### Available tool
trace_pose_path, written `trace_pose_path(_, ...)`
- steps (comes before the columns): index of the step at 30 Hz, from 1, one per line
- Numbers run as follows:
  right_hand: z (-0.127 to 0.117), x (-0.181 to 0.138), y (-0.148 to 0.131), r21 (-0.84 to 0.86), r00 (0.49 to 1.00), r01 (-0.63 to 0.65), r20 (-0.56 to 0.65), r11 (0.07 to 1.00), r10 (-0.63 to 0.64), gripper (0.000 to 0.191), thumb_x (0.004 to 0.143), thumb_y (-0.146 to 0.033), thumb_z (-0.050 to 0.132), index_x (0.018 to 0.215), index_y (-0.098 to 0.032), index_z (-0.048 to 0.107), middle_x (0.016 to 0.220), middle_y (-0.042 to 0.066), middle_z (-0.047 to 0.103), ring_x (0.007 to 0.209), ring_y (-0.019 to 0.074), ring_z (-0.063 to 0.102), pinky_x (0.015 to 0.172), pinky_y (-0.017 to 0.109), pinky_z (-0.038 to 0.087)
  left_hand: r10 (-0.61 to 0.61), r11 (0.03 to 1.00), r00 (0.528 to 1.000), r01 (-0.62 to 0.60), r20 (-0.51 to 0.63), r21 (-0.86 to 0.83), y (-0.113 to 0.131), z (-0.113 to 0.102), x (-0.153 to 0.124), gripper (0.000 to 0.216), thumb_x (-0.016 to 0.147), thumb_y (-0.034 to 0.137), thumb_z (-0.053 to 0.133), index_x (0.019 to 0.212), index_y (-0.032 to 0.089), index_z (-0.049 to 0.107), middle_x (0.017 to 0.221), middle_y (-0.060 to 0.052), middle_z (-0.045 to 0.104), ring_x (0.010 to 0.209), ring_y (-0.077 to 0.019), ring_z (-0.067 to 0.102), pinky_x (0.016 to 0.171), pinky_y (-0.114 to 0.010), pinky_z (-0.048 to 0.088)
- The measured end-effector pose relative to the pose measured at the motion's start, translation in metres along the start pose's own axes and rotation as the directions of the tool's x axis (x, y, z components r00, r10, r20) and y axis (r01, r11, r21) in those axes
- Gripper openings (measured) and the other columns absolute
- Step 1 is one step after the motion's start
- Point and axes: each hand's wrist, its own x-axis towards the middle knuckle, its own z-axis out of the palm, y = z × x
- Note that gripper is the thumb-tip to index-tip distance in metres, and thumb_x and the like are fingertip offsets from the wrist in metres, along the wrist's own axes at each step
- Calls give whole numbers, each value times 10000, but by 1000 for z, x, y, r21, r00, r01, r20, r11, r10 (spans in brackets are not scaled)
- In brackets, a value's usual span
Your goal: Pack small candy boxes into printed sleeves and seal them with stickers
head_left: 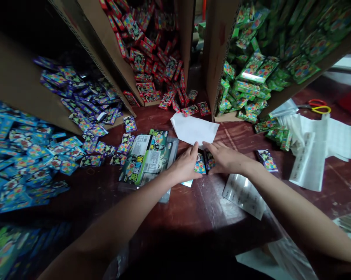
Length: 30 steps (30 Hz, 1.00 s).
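My left hand [186,165] and my right hand [225,157] meet at the middle of the dark red table [204,210]. Between them sit a few small candy packets [203,161], and the fingers of both hands curl around this little stack. A white paper envelope [194,129] lies just beyond my fingertips. To the left of my left hand lies a clear bag of packed candy with a green printed card [147,156].
Cardboard boxes lie tipped on their sides: purple packets [79,101], red packets [154,58], green packets [259,66]. Blue packets [20,155] are heaped at the left. White label sheets [318,147], scissors [318,105] and clear bags [245,194] lie at the right.
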Motion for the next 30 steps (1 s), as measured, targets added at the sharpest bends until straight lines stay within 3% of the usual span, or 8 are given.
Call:
trace_pose_path(7,28,-24,18,59,990,91,-117,994,-83,1151,736,-657,755,1613,-195,170,1391,194,587,1139,387,566,943,525,482,5,999,1000,-5,-22,33,13,5,-4,1273,647,402,892,1582,95,86,1527,-268,400,1400,-371,455,1121,-442,422)
trace_pose_path(12,26,-8,13,-64,956,109,-268,992,-122,1071,745,-730,687,1604,-300,212,1352,188,616,1064,440,595,890,598,461,87,972,956,-20,-282,233,7,-51,-54,945,824,551,725,1562,225,234,1562,-157,411,1395,-344,446,1137,-505,376)
trace_pose_path(15,2,36,-23,-22,923,176,-344,984,-173,793,854,-650,622,1537,-342,358,1374,156,608,1164,411,571,988,560,439,-177,890,857,349,-484,292,-32,-110,-105,502,989,330,519,1474,258,414,1540,-100,455,1375,-281,471,1139,-443,373)
trace_pose_path(17,-15,82,-64,18,919,259,-313,966,-240,680,916,-598,565,1498,-274,429,1375,138,608,1216,375,552,1040,529,436,-424,740,769,599,-479,307,-66,-139,-136,424,965,260,536,1387,229,518,1437,-115,557,1337,-283,510,1127,-426,382)
trace_pose_path(21,-26,197,-151,26,987,136,-88,990,-134,562,964,-491,528,1459,-228,484,1437,135,573,1324,330,490,1086,503,407,-590,634,690,717,-420,288,-112,-148,-173,302,851,348,697,1110,195,666,1109,-126,725,1086,-307,672,962,-413,504)
trace_pose_path(24,-16,264,-196,25,1000,30,-7,999,-30,568,853,-564,673,1256,-165,642,1237,222,681,1201,389,588,960,557,467,-670,533,571,815,-473,229,-125,-142,-192,300,939,420,564,1087,176,655,999,-133,744,976,-287,711,867,-385,537)
trace_pose_path(27,-9,295,-219,58,999,28,44,998,-30,565,713,-510,826,1146,-175,685,1104,187,733,1035,347,682,880,484,515,-711,406,419,900,-565,156,-139,-153,-209,331,985,357,457,1186,137,602,1077,-182,719,1035,-298,695,879,-388,529)
trace_pose_path(30,-13,288,-220,109,997,73,-44,991,-69,473,846,-427,713,1264,-226,619,1214,140,702,1077,306,678,907,427,518,-724,339,340,933,-600,120,-164,-176,-218,371,962,342,493,1260,131,562,1215,-204,662,1172,-322,624,932,-397,507)
